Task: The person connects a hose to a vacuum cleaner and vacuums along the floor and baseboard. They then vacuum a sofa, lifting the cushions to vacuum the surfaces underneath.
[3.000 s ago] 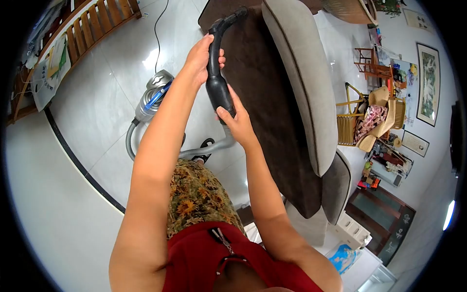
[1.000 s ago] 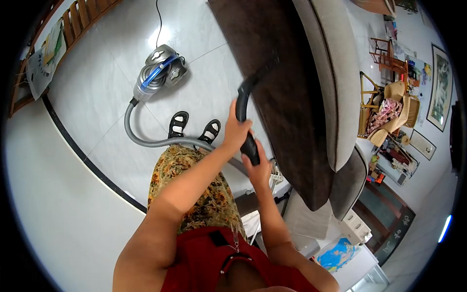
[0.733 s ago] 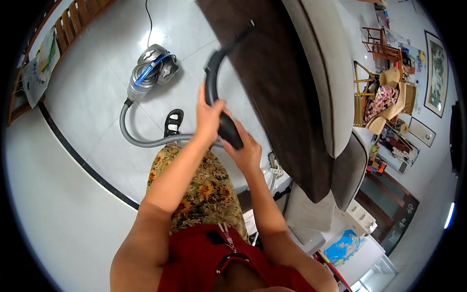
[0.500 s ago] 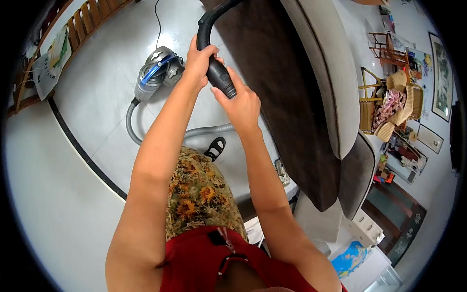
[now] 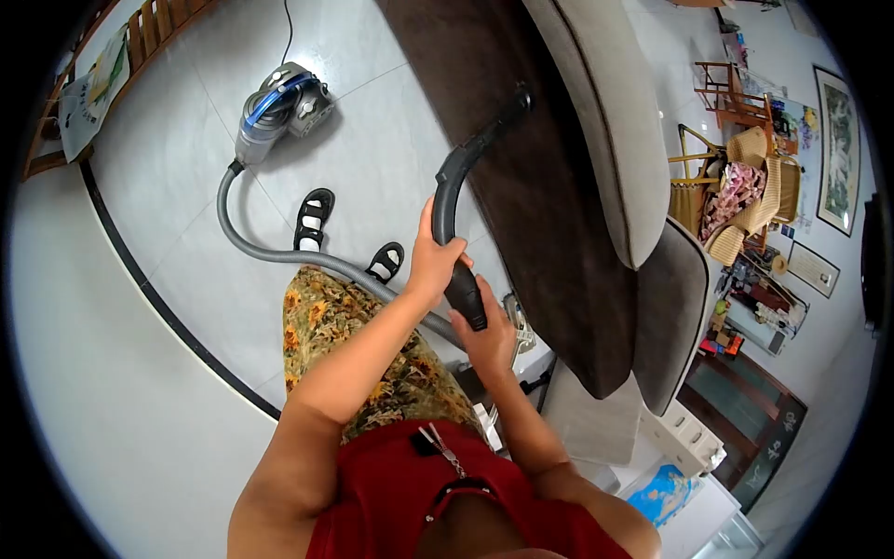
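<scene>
A black vacuum cleaner handle (image 5: 449, 200) slants across the middle of the view. My left hand (image 5: 434, 266) is wrapped around its grip. Lower down, my right hand (image 5: 490, 334) closes on the handle's bottom end, close to the grey hose (image 5: 270, 253). The handle's far end carries a small black nozzle (image 5: 523, 97) over the dark brown sofa seat (image 5: 549, 233); whether it touches the fabric I cannot tell. On the tiled floor to the left stands the canister vacuum cleaner (image 5: 279, 104), grey with a blue carrying handle, joined to the hose.
A grey sofa backrest (image 5: 596, 130) rises beyond the seat. My sandalled feet (image 5: 315, 219) stand beside the hose loop. A thin black cord (image 5: 288, 33) runs from the canister. A wooden bench (image 5: 158, 33) is at upper left, and rattan chairs (image 5: 736, 196) are at far right.
Both hands have drawn the handle back toward my body, bringing its nozzle into view above the sofa seat. The camera view has shifted, and both sandals now show.
</scene>
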{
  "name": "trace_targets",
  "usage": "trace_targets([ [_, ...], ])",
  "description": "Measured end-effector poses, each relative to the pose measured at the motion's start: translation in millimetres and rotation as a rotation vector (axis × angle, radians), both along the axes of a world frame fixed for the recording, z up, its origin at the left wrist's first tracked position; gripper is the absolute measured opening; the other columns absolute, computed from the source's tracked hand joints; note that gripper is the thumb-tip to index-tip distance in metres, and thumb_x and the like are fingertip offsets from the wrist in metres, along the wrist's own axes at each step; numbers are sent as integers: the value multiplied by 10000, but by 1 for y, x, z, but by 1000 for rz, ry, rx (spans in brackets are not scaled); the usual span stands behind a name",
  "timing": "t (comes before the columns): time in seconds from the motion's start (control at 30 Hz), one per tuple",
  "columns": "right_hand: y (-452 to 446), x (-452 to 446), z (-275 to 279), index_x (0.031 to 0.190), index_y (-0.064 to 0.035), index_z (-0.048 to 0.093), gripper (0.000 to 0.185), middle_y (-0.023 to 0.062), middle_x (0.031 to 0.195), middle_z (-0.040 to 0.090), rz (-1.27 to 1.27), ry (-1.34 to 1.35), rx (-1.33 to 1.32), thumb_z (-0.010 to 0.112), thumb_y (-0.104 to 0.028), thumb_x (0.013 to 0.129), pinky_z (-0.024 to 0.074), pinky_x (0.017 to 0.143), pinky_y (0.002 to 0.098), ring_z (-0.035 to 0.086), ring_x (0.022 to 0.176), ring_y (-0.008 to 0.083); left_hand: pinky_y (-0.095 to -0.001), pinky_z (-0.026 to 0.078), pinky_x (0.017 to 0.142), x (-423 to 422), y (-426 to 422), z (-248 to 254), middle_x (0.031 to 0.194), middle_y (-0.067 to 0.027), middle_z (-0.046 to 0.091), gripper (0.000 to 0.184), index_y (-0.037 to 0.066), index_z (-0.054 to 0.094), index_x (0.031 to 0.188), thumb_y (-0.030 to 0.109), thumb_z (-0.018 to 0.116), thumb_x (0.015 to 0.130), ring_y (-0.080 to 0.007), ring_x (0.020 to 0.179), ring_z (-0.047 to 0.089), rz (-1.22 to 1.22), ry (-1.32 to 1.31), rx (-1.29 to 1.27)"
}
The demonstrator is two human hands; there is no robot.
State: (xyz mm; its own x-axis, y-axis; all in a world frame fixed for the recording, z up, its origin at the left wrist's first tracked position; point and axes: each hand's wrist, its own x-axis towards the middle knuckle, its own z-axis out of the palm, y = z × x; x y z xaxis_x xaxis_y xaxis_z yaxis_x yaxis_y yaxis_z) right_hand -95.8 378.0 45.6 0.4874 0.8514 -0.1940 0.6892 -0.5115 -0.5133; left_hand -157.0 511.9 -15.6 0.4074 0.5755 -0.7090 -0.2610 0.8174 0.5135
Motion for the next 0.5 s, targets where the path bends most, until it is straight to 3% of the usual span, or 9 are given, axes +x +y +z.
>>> trace_targets([
  [0.1, -21, -8, -6, 1352, -92, 547, 709, 211, 985, 704, 25, 37, 76, 850, -281, 740, 572, 653, 400, 721, 836, 338, -293, 499, 530, -11, -13, 12, 827, -77, 597, 818, 150, 243, 1534, -50, 556, 806, -153, 570, 608, -32, 58, 29],
  [0.13, -17, -11, -1, 1364, -91, 540, 694, 226, 1042, 697, 8, 76, 21, 835, -226, 750, 564, 757, 381, 713, 917, 345, -291, 497, 527, -14, -10, 16, 827, -82, 603, 818, 141, 241, 1537, -40, 562, 807, -151, 570, 607, -22, 60, 17],
  [0.23, 17, -7, 2, 1358, -113, 547, 680, 216, 1009, 699, 91, 67, 12, 831, -245, 754, 560, 725, 382, 709, 883, 348, -282, 498, 521, -23, 11, 16, 792, -75, 584, 793, 110, 252, 1525, -19, 569, 810, -153, 564, 591, 131, 100, 60],
  [0.3, 43, 2, -14, 1363, -158, 546, 687, 189, 904, 688, 143, 80, 117, 820, -313, 753, 547, 649, 412, 694, 786, 361, -288, 507, 521, -23, 37, 13, 760, -65, 554, 753, 103, 294, 1493, -23, 571, 805, -158, 555, 580, 206, 79, 150],
  [0.37, 64, 10, -37, 1365, -188, 547, 679, 175, 833, 680, 153, 99, 165, 796, -388, 765, 535, 620, 440, 687, 739, 366, -298, 519, 522, -19, 60, -14, 760, -64, 536, 692, 96, 342, 1443, -31, 569, 801, -166, 549, 576, 193, 67, 164],
  [0.5, 58, 28, -56, 1361, -162, 550, 668, 187, 930, 706, 10, 32, 127, 805, -334, 769, 541, 661, 424, 699, 793, 353, -323, 516, 514, 20, 61, -39, 797, -82, 537, 690, 131, 331, 1439, -26, 561, 807, -181, 555, 589, 120, 21, 134],
])
